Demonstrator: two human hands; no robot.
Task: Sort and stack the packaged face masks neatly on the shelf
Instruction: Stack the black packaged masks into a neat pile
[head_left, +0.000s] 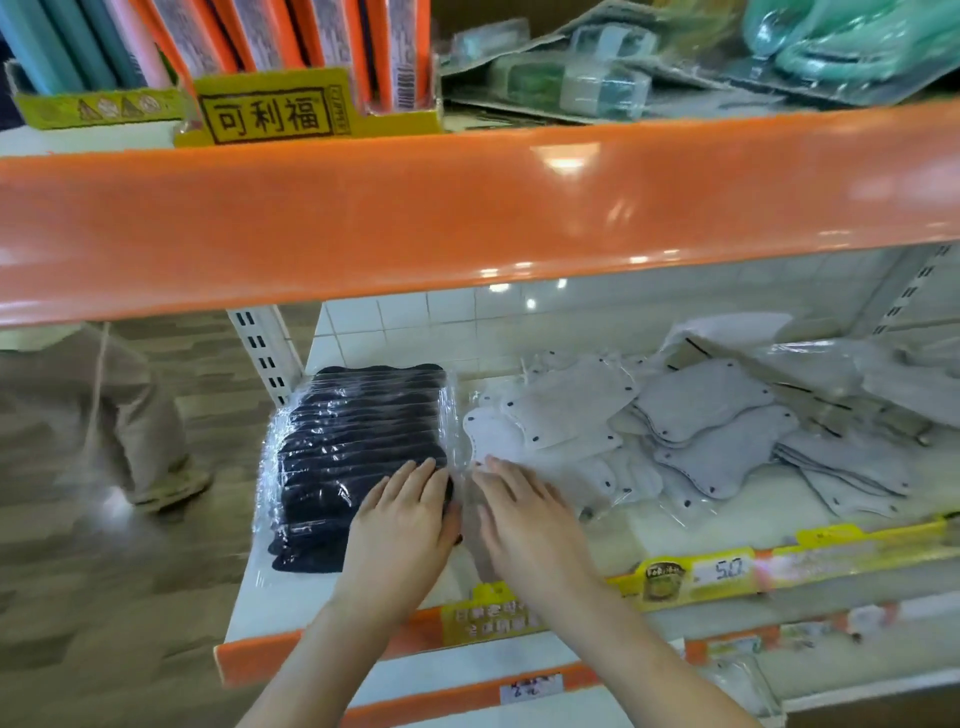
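A neat stack of black packaged masks (353, 441) lies at the left end of the white shelf (291, 597). My left hand (405, 525) rests flat on its near right corner, fingers straight. My right hand (524, 519) lies beside it, fingers straight, pressing the clear wrapper edge of a white packaged mask (498, 441). To the right, white masks (566, 400) and grey masks (722, 431) lie in a loose, overlapping heap.
An orange shelf rail (467, 208) hangs overhead, with boxed goods (291, 104) above it. Yellow price tags (696, 571) line the shelf's front edge. A person's legs (130, 415) stand in the aisle at left. More loose packets (857, 374) fill the far right.
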